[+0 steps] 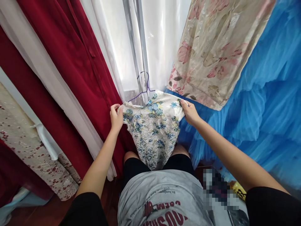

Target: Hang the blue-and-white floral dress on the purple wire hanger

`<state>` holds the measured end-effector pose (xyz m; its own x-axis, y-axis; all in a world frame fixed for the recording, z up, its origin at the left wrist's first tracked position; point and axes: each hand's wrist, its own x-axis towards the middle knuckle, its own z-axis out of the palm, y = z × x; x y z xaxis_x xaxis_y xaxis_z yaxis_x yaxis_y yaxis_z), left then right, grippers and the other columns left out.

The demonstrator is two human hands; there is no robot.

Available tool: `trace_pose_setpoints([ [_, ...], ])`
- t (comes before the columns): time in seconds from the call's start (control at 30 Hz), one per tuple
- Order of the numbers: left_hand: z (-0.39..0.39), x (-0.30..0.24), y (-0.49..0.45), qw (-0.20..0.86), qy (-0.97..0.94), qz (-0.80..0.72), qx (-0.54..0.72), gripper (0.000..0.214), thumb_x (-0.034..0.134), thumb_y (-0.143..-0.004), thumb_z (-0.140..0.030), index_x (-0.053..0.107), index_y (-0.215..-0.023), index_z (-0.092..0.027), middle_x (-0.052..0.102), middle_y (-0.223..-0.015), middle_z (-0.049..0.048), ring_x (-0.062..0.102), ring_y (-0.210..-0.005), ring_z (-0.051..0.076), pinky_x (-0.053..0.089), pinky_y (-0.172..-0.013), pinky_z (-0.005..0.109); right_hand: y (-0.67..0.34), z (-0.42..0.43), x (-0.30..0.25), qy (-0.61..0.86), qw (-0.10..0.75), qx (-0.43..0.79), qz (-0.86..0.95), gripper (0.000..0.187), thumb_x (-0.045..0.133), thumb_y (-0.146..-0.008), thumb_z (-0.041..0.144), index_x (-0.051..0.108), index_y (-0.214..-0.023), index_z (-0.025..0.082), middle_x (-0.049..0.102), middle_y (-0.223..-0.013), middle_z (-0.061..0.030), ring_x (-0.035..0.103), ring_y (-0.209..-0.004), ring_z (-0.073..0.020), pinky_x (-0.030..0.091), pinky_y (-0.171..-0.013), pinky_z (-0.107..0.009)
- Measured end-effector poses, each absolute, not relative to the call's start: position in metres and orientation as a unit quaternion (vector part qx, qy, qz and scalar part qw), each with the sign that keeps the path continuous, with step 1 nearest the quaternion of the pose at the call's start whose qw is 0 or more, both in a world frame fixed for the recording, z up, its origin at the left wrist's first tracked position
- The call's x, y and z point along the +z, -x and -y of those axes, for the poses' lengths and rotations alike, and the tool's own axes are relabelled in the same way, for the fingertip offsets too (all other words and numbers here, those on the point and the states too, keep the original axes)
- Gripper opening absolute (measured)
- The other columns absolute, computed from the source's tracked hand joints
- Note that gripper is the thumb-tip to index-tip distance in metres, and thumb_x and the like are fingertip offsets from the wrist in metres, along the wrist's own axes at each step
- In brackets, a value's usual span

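A white top with blue and green flowers [155,131] hangs in front of my legs on a purple hanger [148,84], whose hook points up. My left hand [116,117] is closed on the top's left shoulder edge. At the opposite shoulder, my right hand [190,112] pinches the fabric, thumb on the front. The cloth is spread between both hands, with its lower part hanging down between my knees. Part of the hanger is hidden inside the top.
Dark red curtains [68,59] hang at the left, white sheer fabric [162,40] behind. On the right are a beige floral cloth [211,56] and ruffled blue tulle [265,110]. A grey metal pole [131,34] stands behind the hanger. A yellow item [239,190] lies low right.
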<state>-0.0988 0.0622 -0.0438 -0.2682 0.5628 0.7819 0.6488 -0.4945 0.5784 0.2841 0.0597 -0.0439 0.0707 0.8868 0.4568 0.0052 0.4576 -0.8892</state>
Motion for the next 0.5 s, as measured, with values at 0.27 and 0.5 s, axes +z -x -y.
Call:
trace_pose_setpoints([
  [0.27, -0.083, 0.057, 0.050, 0.149, 0.716, 0.463, -0.501, 0.032, 0.040, -0.102, -0.028, 0.071, -0.107, -0.022, 0.074, -0.106, 0.0051, 0.066, -0.098, 0.024, 0.042, -0.089, 0.033, -0.270, -0.059, -0.028, 0.291, 0.724, 0.424, 0.459, 0.058, 0.073, -0.068, 0.074, 0.059, -0.094, 0.023, 0.074, -0.090, -0.0056, 0.072, -0.090, -0.0261, 0.058, -0.068, -0.032],
  [0.5, -0.080, 0.069, 0.009, 0.153, 0.833, 0.417, -0.331, 0.032, 0.049, -0.100, -0.044, 0.068, -0.089, -0.021, 0.071, -0.089, 0.0090, 0.064, -0.085, 0.028, 0.041, -0.073, 0.034, -0.278, -0.008, -0.074, 0.348, 0.693, 0.417, 0.474, 0.062, 0.046, -0.087, 0.079, 0.063, -0.110, 0.023, 0.074, -0.094, -0.0088, 0.071, -0.093, -0.0302, 0.059, -0.072, -0.040],
])
